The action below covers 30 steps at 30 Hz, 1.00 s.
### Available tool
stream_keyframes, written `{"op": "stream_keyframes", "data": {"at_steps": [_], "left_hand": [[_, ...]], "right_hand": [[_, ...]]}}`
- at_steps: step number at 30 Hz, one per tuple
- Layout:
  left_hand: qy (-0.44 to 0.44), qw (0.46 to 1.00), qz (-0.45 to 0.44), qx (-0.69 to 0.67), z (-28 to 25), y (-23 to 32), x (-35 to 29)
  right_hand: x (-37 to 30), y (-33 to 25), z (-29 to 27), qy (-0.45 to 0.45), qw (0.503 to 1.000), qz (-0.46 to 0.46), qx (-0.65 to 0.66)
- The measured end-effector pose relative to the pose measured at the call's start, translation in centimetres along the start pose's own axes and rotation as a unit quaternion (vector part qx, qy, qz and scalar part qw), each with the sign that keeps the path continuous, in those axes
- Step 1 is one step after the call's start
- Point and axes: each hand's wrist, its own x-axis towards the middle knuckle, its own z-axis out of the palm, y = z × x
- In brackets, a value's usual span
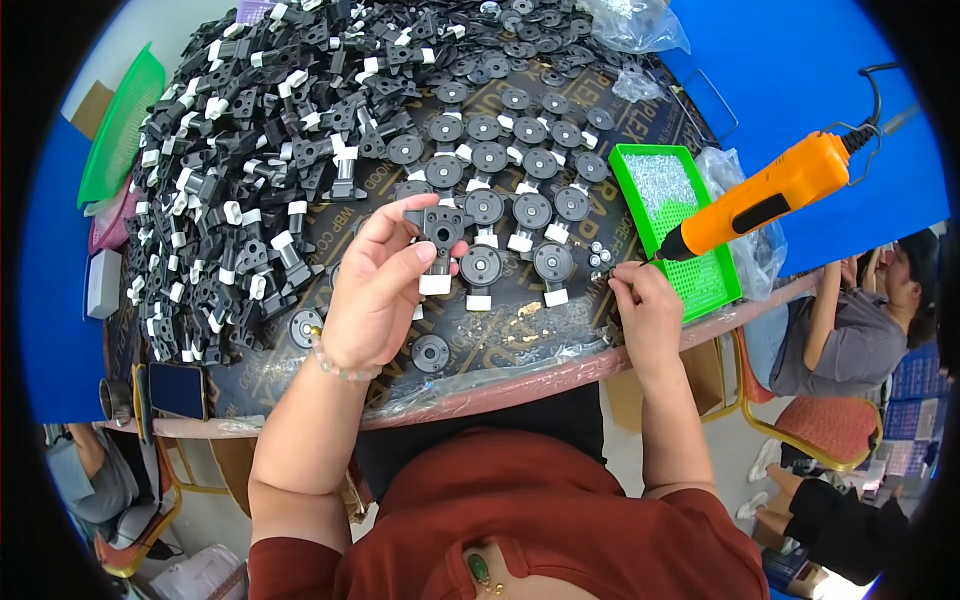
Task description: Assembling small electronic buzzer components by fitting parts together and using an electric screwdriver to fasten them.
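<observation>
My left hand (378,285) is closed around a black plastic bracket (440,225) with round holes and a white block at its lower end, raised above the table. Beside the green tray (622,182), my right hand (645,305) has its thumb and fingers pinched together; what they hold, if anything, is too small to make out. The thin bit of an orange electric screwdriver (765,200) reaches almost to those fingertips. Small silvery metal pieces (598,258) lie just beyond them. In front of me, several round black discs (484,207) sit in rows, many with white blocks attached.
A large heap of black-and-white parts (260,180) covers the table's left side. Small silvery screws (655,180) fill the tray's far part. Clear plastic bags (640,25) lie at the back right. A phone (178,390) rests near the left front edge. Other people sit at both sides.
</observation>
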Motion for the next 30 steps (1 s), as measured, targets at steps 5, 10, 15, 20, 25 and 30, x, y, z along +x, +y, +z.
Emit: {"op": "stream_keyframes", "data": {"at_steps": [5,10,15,20,25,30], "left_hand": [[-0.006,1.000,0.009,0.013,0.1,-0.5,0.0],[-0.009,1.000,0.004,0.015,0.2,-0.5,0.0],[-0.006,1.000,0.000,0.017,0.1,-0.5,-0.1],[-0.007,1.000,0.001,0.012,0.1,-0.6,-0.1],[-0.005,1.000,0.003,0.014,0.1,-0.7,-0.1],[-0.007,1.000,0.002,0.013,0.1,-0.6,-0.1]], "right_hand": [[0.0,0.0,0.0,0.011,1.000,-0.004,0.002],[-0.1,0.0,0.0,0.015,1.000,-0.012,-0.004],[0.3,-1.1,-0.4,0.001,0.999,0.043,-0.013],[0.5,0.0,0.2,-0.009,0.998,-0.013,-0.061],[0.8,-0.1,0.3,-0.012,0.999,-0.015,-0.048],[0.8,-0.2,0.6,0.027,0.999,0.025,0.018]]}}
